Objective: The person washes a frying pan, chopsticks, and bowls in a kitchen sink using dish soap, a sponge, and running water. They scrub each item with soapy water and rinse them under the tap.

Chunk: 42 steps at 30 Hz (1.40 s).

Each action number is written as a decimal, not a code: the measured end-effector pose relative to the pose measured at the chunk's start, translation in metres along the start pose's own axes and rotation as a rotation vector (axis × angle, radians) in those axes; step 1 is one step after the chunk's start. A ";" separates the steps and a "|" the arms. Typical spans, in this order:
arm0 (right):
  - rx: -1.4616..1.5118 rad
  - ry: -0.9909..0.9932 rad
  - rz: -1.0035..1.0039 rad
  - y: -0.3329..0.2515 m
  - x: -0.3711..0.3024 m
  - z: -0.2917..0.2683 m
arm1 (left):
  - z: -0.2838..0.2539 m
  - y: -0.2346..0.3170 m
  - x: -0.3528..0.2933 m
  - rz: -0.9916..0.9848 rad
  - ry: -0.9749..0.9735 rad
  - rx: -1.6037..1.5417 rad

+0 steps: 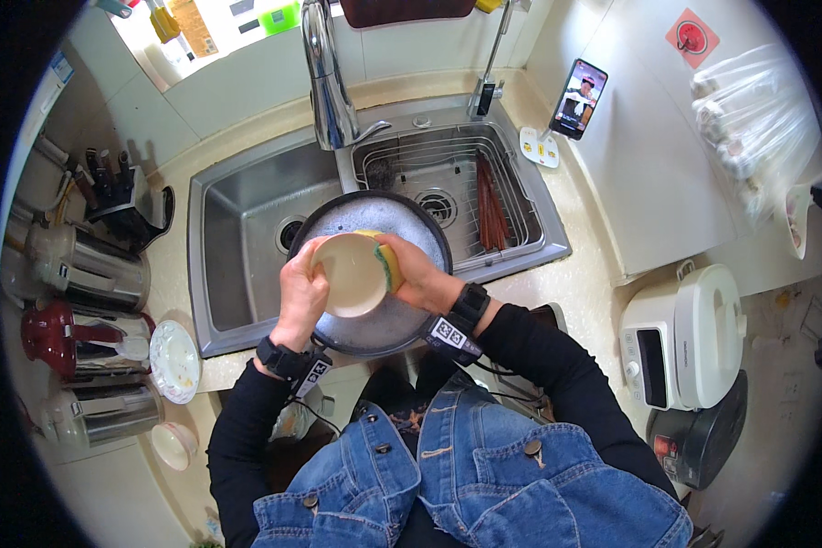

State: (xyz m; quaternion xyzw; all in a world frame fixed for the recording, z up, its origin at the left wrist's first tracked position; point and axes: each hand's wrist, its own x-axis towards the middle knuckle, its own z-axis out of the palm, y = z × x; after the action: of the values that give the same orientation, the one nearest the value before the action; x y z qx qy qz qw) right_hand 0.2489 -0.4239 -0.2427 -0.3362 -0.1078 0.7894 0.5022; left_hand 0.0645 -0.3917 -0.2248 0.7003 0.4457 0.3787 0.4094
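A cream-coloured bowl [352,276] is tilted over a dark-rimmed pan [437,228] filled with soapy, foamy water. My left hand [303,290] grips the bowl by its left side. On the other side, my right hand [418,270] is closed around a yellow and green sponge [390,263], pressed against the bowl's right edge. The pan rests across the front of the double sink [212,315], partly covering both basins. Its bottom is hidden under the foam.
In the right basin a wire rack [521,196] holds brown chopsticks [490,205]. The chrome faucet [327,87] rises behind the sink. A dirty plate [174,362], a small bowl [173,445] and a knife block [132,205] stand left. A phone [578,99] and white cooker [694,338] are right.
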 end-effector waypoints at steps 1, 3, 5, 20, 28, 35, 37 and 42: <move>-0.063 0.029 0.033 -0.004 0.002 -0.001 | -0.003 -0.003 -0.001 -0.013 -0.049 -0.021; -0.124 -0.015 0.060 -0.009 0.004 -0.001 | -0.010 -0.008 -0.005 -0.169 -0.187 -0.040; -0.148 -0.190 0.101 -0.012 0.008 0.000 | -0.014 -0.009 -0.010 -0.278 -0.259 -0.094; -1.678 -0.176 -0.525 -0.020 0.011 -0.026 | -0.152 0.050 -0.103 -0.564 -0.036 -0.482; -2.090 -0.153 -0.613 -0.020 -0.006 -0.012 | -0.190 0.082 -0.161 -0.660 0.150 -0.513; -1.532 -0.255 -0.560 -0.035 -0.029 0.028 | -0.098 0.080 -0.144 -0.411 0.091 -0.538; -1.188 -0.270 -0.229 -0.041 -0.047 0.037 | -0.068 0.078 -0.124 -0.421 0.124 -0.549; -1.187 -0.337 0.135 -0.059 -0.077 0.036 | -0.007 0.079 -0.088 -0.367 0.105 -0.648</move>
State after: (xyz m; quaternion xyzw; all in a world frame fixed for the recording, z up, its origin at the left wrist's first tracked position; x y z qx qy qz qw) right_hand 0.2890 -0.4563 -0.1535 -0.4348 -0.5848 0.6671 0.1548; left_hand 0.0550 -0.4935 -0.1652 0.4225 0.4410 0.4557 0.6475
